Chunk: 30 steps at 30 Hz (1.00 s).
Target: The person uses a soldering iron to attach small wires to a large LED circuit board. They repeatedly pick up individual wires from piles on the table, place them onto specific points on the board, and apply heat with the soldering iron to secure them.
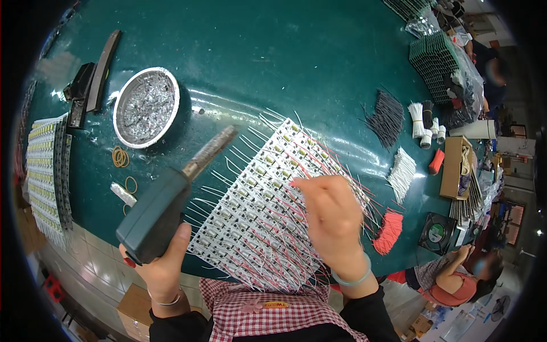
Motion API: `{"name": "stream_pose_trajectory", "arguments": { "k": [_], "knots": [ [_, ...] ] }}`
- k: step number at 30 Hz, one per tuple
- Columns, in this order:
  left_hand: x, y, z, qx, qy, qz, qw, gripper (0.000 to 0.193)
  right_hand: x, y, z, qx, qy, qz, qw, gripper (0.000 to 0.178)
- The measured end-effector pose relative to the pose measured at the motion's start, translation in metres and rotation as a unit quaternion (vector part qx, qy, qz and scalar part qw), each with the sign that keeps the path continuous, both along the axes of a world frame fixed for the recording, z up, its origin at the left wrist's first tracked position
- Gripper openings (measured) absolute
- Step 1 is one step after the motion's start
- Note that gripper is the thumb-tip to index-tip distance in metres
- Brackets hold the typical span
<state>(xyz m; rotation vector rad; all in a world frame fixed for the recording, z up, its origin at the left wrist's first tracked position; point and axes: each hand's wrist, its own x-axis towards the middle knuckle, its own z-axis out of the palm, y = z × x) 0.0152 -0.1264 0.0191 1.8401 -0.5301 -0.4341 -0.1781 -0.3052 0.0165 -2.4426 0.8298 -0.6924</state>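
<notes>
Left hand [162,268] wraps a green gun-shaped tool [152,219], barrel [209,153] pointing outward, presumably clear of skin. Right hand [336,214], fingers bunched, works over the circuit-board panel [245,202] at the table's [268,51] near edge; any hold is too blurred to tell.

Worn here are black sleeves [373,319], a pale bangle [354,283] and an apron [268,320] (red-checked).

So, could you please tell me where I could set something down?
Mostly bare: green tabletop between the white bowl and black wires, beyond the circuit boards. Crowded: right side, around white wires and red wires.
</notes>
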Motion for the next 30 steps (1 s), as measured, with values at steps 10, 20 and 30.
{"name": "stream_pose_trajectory", "arguments": {
  "k": [10, 20, 30],
  "knots": [
    [0.0, 0.001, -0.002, 0.015, -0.005, -0.014, 1.0, 0.045, 0.018, -0.008, -0.043, -0.024, 0.046, -0.006, 0.999, 0.04],
    [-0.005, -0.006, 0.011, 0.017, 0.046, -0.04, 0.998, 0.033, 0.021, -0.002, -0.043, -0.056, -0.002, -0.023, 0.998, 0.031],
    [-0.011, -0.012, 0.006, 0.007, 0.034, -0.142, 0.989, 0.027, 0.024, 0.002, -0.047, -0.086, -0.006, -0.039, 0.996, 0.031]
  ]
}}
